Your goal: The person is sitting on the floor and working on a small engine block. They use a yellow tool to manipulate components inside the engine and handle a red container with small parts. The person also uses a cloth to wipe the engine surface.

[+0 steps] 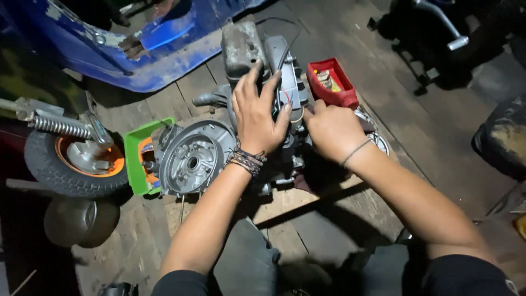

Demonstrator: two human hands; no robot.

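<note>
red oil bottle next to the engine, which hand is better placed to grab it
Right. The right hand is just below the red oil bottle, while the left hand lies spread on the engine, farther away.

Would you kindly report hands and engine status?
Left hand flat on engine. Right hand at its right side, grip hidden. Red container just beyond.

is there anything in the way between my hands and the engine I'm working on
Nothing visible. Your left hand lies flat on top of the grey engine, and your right hand is closed against its right side. The red container sits just beyond the right hand, not between it and the engine.
</note>
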